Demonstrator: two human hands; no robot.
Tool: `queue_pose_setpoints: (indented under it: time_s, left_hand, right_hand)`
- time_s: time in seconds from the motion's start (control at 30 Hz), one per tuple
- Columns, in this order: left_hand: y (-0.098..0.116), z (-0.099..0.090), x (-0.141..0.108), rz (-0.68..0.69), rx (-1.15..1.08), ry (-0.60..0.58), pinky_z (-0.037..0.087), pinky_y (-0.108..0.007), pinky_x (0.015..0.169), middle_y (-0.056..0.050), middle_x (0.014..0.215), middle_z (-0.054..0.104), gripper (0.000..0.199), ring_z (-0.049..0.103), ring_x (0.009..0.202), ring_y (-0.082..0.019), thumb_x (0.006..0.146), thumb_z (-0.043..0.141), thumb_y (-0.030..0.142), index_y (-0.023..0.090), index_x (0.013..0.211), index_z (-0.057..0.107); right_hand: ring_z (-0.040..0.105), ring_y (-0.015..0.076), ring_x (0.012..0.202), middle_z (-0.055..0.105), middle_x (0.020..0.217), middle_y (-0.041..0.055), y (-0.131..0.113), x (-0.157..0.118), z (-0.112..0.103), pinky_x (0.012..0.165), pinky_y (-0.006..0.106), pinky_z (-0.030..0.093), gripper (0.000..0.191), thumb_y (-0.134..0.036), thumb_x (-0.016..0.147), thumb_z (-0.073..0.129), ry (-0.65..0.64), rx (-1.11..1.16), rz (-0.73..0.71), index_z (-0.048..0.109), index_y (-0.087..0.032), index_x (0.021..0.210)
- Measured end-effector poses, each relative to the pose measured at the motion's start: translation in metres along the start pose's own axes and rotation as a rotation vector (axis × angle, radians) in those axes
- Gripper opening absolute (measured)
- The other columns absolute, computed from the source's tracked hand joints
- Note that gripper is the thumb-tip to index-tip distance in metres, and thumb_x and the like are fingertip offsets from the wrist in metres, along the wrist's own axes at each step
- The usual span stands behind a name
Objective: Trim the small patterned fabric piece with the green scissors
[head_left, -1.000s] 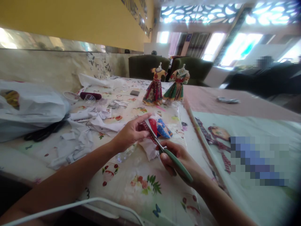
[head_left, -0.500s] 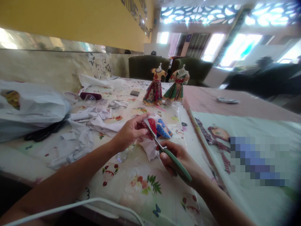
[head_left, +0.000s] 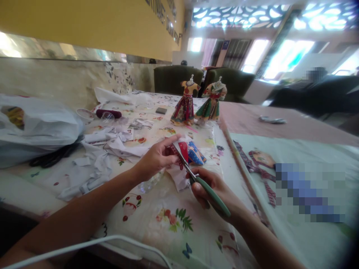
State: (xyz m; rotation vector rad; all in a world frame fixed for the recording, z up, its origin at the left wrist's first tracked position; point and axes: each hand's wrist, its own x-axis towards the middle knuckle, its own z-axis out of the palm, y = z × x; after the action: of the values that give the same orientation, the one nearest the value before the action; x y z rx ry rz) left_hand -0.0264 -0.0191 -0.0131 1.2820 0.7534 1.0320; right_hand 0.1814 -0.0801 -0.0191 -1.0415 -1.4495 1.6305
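My left hand [head_left: 159, 157] pinches a piece of red patterned fabric [head_left: 183, 149] with white edging over the table. In my right hand [head_left: 207, 186] are green-handled scissors [head_left: 211, 196], fingers wrapped round the handles. The scissor blades lie along the red fabric, close to my left fingertips; whether they are fully closed is hard to tell. Just beyond the fabric lies a blue patterned piece [head_left: 195, 153] with orange trim. A white scrap [head_left: 178, 178] rests beneath my hands.
Two small dressed forms, one with a red skirt [head_left: 183, 108] and one green [head_left: 209, 108], stand at the back. White scraps [head_left: 97, 164] and a plastic bag [head_left: 36, 123] lie left. A white cable [head_left: 117, 237] crosses the front edge. Patterned strips [head_left: 267, 173] lie right.
The scissor blades have shifted slightly against the red fabric and look closer together. Both hands remain nearly in place.
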Motion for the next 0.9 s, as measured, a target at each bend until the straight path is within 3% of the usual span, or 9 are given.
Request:
queue_pose_setpoints:
  time_s: [0.63,0.9]
  left_hand:
    - [0.0003,-0.0002,-0.0006,0.019,-0.020,-0.021,0.054,-0.031,0.077,-0.005,0.097,0.072,0.080,0.067,0.085,-0.018,0.073,0.076,0.017,0.022,0.149,0.050]
    - [0.0045,0.0018,-0.0002,0.003,-0.041,0.052,0.056,-0.030,0.080,-0.005,0.099,0.073,0.078,0.068,0.086,-0.016,0.074,0.075,0.017,0.018,0.148,0.050]
  right_hand:
    - [0.038,0.0052,0.034,0.047,0.046,-0.0111,-0.0065,-0.0032,0.0046,0.034,0.017,0.025,0.053,-0.057,0.068,0.084,0.028,0.020,0.048,0.055,-0.018,0.089]
    - [0.038,0.0057,0.037,0.047,0.050,-0.0104,-0.0029,-0.0019,0.0024,0.037,0.019,0.025,0.055,-0.061,0.069,0.081,0.046,-0.011,0.017,0.057,-0.017,0.093]
